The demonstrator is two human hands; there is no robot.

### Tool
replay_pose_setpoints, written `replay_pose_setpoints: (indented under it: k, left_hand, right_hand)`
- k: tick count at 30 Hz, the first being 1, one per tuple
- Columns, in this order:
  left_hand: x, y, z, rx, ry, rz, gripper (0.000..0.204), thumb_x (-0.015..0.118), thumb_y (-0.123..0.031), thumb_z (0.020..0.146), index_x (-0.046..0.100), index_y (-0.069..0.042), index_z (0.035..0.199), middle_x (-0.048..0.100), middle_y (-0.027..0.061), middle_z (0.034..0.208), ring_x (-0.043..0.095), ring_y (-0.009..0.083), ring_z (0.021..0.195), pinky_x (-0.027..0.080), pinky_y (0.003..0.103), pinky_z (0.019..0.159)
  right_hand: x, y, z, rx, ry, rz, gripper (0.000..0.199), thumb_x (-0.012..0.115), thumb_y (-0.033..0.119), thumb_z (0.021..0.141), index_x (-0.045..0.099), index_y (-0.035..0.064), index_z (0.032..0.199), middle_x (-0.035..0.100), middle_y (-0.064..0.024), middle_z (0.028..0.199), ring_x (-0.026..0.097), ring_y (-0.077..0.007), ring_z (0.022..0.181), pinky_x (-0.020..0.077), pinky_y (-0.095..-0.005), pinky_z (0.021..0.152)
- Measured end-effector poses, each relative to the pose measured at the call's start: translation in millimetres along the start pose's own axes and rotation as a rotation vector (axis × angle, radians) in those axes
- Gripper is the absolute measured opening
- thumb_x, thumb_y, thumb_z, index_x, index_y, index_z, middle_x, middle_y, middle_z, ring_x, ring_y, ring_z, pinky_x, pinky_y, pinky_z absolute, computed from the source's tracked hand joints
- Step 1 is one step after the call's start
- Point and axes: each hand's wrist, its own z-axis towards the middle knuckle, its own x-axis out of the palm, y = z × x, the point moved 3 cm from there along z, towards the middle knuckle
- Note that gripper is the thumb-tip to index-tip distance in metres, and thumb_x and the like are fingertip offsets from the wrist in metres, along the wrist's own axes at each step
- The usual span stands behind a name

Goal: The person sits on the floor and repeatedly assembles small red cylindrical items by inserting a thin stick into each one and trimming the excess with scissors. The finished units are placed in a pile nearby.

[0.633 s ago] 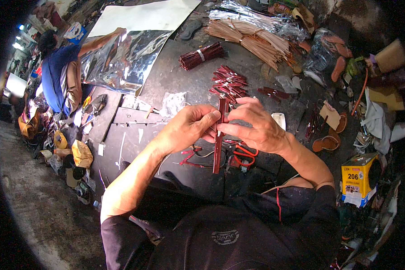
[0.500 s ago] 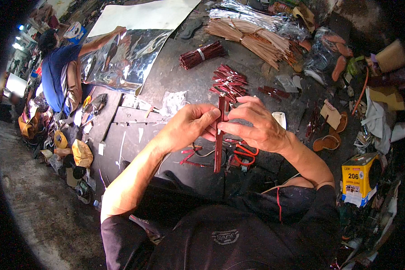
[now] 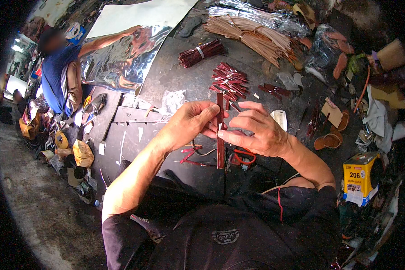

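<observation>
A dark red strap [image 3: 220, 153], narrow and flat, stands lengthwise in front of me with a small whitish spot near its middle. My left hand [image 3: 189, 123] pinches its upper part between thumb and fingers. From the other side, my right hand [image 3: 261, 130] closes thumb and fingertips on the strap near that spot; the exact contact is partly hidden. Just beyond my hands lies a loose pile of short red straps [image 3: 229, 78] with shiny bits. Scissors with orange-red handles [image 3: 245, 157] rest beneath my right hand, beside thin red strips [image 3: 191, 157].
A tied bundle of dark red strips [image 3: 201, 53] and a larger bundle of tan strips [image 3: 247, 36] lie farther back. At far left a co-worker in blue [image 3: 54, 76] reaches over a shiny silver sheet [image 3: 121, 58]. A yellow can [image 3: 361, 177] stands at right.
The strap and my fingers have shifted slightly; the strap's lower end sits a little higher. The co-worker's hand has moved right across the sheet.
</observation>
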Motion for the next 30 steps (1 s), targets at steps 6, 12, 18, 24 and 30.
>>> replay_pose_setpoints:
  k: [6, 12, 18, 24, 30]
  left_hand:
    - [-4.7, 4.0, 3.5, 0.071, -0.236, -0.040, 0.035, 0.046, -0.028, 0.103, 0.063, 0.001, 0.114, 0.066, 0.0083, 0.098, 0.064, 0.0150, 0.085, 0.055, 0.029, 0.078]
    - [-1.1, 13.6, 18.3, 0.158, -0.460, -0.278, 0.035, 0.046, -0.028, 0.103, 0.058, 0.001, 0.120, 0.065, 0.0123, 0.106, 0.066, 0.0204, 0.092, 0.056, 0.032, 0.084]
    - [6.0, 20.9, 20.3, 0.065, -0.318, -0.276, 0.039, 0.049, -0.028, 0.102, 0.053, -0.002, 0.131, 0.062, 0.0148, 0.119, 0.061, 0.0248, 0.108, 0.051, 0.037, 0.095]
    - [15.8, 11.0, 6.3, -0.028, -0.116, 0.098, 0.042, 0.054, -0.025, 0.099, 0.051, -0.002, 0.134, 0.061, 0.0154, 0.125, 0.057, 0.0230, 0.118, 0.044, 0.035, 0.101]
    - [10.1, 9.3, -0.1, -0.002, -0.117, 0.269, 0.045, 0.056, -0.030, 0.098, 0.053, 0.002, 0.130, 0.061, 0.0171, 0.123, 0.058, 0.0250, 0.117, 0.044, 0.037, 0.101]
  right_hand:
    - [13.7, -10.2, -16.4, 0.362, -0.161, 0.366, 0.042, 0.068, 0.004, 0.078, 0.060, 0.0132, 0.119, 0.059, -0.0093, 0.105, 0.061, -0.0289, 0.093, 0.0492, -0.0429, 0.084]
    - [42.3, -14.8, -37.0, 0.916, -0.182, 1.230, 0.037, 0.060, 0.008, 0.095, 0.045, 0.0005, 0.129, 0.065, -0.0104, 0.098, 0.066, -0.0162, 0.089, 0.0537, -0.0310, 0.081]
    - [41.2, -56.8, -63.7, 0.986, -0.355, 1.028, 0.036, 0.059, 0.007, 0.094, 0.048, -0.0011, 0.127, 0.065, -0.0118, 0.099, 0.068, -0.0187, 0.091, 0.0546, -0.0311, 0.082]
    - [47.4, -188.7, -197.6, 1.249, -0.365, 0.545, 0.037, 0.063, 0.007, 0.088, 0.055, -0.0022, 0.123, 0.067, -0.0115, 0.098, 0.067, -0.0179, 0.089, 0.0525, -0.0291, 0.078]
    - [66.7, -239.6, -310.3, 1.541, -0.114, 0.217, 0.041, 0.069, 0.014, 0.083, 0.057, 0.0009, 0.121, 0.068, -0.0151, 0.102, 0.066, -0.0243, 0.094, 0.0505, -0.0353, 0.083]
